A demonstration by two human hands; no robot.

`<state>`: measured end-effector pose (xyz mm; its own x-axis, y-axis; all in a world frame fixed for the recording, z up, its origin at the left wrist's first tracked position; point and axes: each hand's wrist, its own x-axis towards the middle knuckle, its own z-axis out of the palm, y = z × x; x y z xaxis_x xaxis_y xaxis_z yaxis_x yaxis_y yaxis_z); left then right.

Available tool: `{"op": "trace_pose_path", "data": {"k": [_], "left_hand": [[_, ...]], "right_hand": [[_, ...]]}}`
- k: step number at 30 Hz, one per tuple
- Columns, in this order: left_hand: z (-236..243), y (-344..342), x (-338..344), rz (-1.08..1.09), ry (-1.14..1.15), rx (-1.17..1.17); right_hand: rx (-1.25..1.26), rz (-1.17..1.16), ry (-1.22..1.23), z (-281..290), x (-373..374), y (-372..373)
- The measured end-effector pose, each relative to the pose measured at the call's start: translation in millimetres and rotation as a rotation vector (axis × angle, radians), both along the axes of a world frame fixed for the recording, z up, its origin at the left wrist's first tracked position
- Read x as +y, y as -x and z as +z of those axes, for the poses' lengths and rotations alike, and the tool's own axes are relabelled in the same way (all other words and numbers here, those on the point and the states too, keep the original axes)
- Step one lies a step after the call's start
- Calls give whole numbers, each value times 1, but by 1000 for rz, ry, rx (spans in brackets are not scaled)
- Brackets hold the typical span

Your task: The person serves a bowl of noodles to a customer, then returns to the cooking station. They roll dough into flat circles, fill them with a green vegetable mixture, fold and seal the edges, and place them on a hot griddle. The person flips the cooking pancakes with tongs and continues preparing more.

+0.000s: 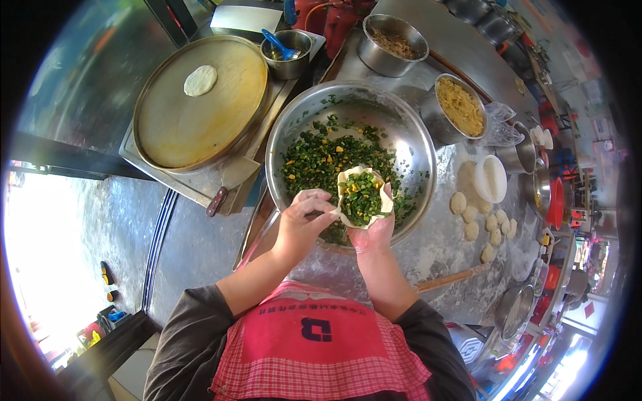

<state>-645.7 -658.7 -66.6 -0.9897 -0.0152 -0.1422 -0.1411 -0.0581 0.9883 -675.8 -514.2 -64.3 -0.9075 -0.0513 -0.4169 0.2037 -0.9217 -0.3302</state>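
Note:
Over the near side of a wide steel bowl (422, 194), my right hand (376, 234) cups a round dough wrapper (343, 215) from below. A heap of chopped greens with yellow bits (362, 198) fills the wrapper, whose pale edge stands up around it. At the wrapper's left edge, the thumb and fingertips of my left hand (306, 219) pinch the dough. Loose filling (321, 157) of the same kind covers the bowl's bottom.
A flat round griddle (194, 127) carries one pale dough disc (200, 81); a scraper (227, 184) lies at its edge. Several dough balls (495, 227) and a rolling pin (451, 278) lie right. Pots of brown (391, 63) and yellow filling (460, 103) stand behind.

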Motion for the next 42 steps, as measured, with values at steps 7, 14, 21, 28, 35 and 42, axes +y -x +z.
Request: {"op": "trace_pose_path", "data": {"k": [7,14,21,28,35,42], "left_hand": [[1,5,0,-12,-311,-308],[-4,10,-6,-56,-659,-523],[-12,13,8,-72,-251,28],[5,27,-8,-182,-518,-439],[-11,18,-7,-117,-496,-426],[-12,22,-5,-248,74,154]], "right_hand": [[-13,30,-88,-1,3,-10],[26,87,-170,-10,13,-15],[-18,166,-191,-7,11,-23],[23,240,-368,-16,14,-22],[17,211,-227,-5,14,-23],[-38,199,-530,-19,6,-27]]}}
